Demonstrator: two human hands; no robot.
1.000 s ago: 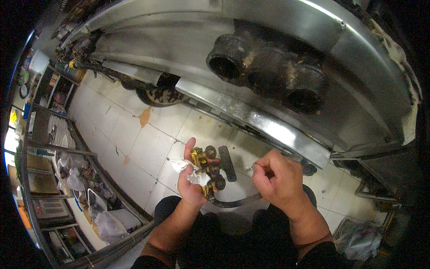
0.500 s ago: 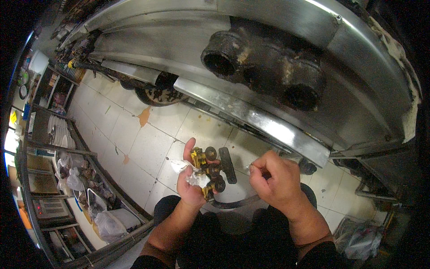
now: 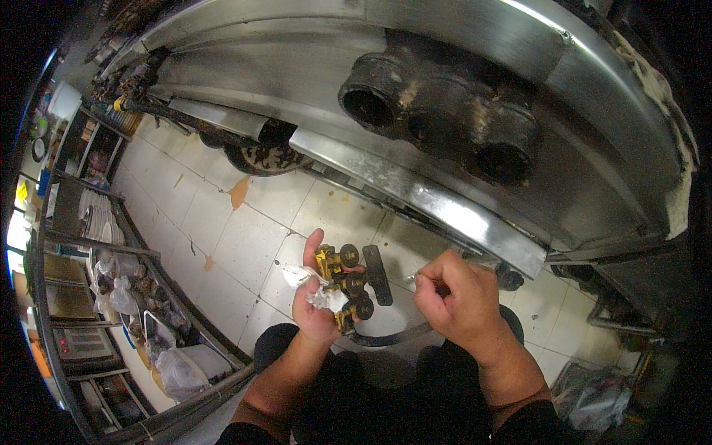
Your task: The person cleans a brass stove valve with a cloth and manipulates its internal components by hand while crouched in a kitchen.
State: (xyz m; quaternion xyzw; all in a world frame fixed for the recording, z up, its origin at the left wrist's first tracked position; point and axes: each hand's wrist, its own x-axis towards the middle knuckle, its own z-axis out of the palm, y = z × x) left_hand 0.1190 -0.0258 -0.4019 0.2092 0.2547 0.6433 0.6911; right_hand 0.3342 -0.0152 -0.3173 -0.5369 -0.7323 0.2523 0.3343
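My left hand (image 3: 315,322) is closed around a yellow, grimy valve assembly (image 3: 343,280) with round dark ends and a dark flat bar (image 3: 377,275) along its right side. Crumpled white paper or cloth (image 3: 326,297) is caught between the palm and the valve assembly. From its lower end a dark hose (image 3: 389,337) curves right, passing over my lap. To the right of it, my right hand (image 3: 458,300) is closed with thumb and forefinger pinched together. A tiny pale bit shows at those fingertips, too small to name.
A steel stove front with a metal ledge (image 3: 415,196) spans the far side, beneath a blackened cast pipe fitting (image 3: 437,111). On the left stands a rack (image 3: 141,252) with plates (image 3: 96,215) and plastic bags. A clear plastic bag (image 3: 593,397) lies at lower right on the tiled floor (image 3: 215,259).
Both hands keep nearly the same place and grip. The cast fitting sits slightly farther right in the picture, as the view has shifted a little.
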